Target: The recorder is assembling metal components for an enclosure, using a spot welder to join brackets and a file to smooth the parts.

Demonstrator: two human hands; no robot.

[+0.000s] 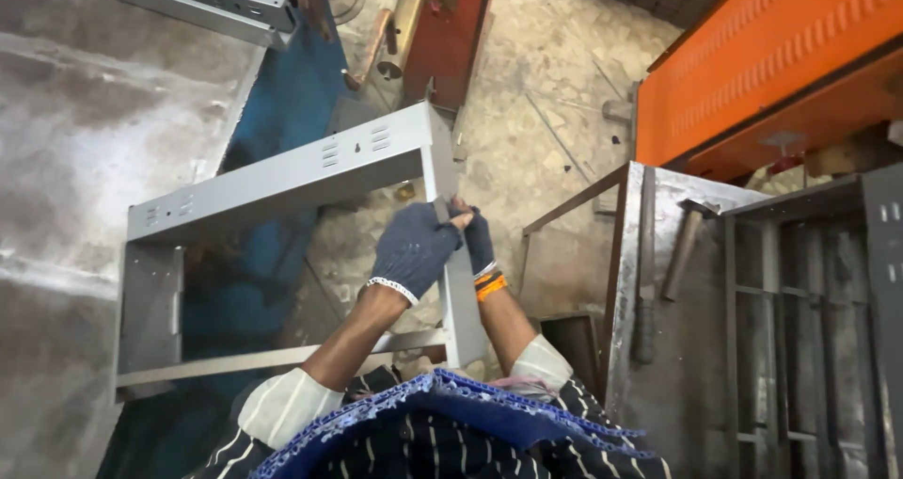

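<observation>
Both gloved hands, the left hand (414,250) and the right hand (478,241), close side by side on the right upright of a sheet-metal frame (282,173) standing on the floor (536,112). A steel table (85,140) lies to its left. To the right stands a bench (701,347) with a hammer (682,246) on it; a louvred panel (762,46) lies beyond.

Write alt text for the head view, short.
Both gloved hands, left hand and right hand, grip one upright side of a grey sheet-metal frame held over a workshop floor. A hammer lies on a metal table to the right.
</observation>
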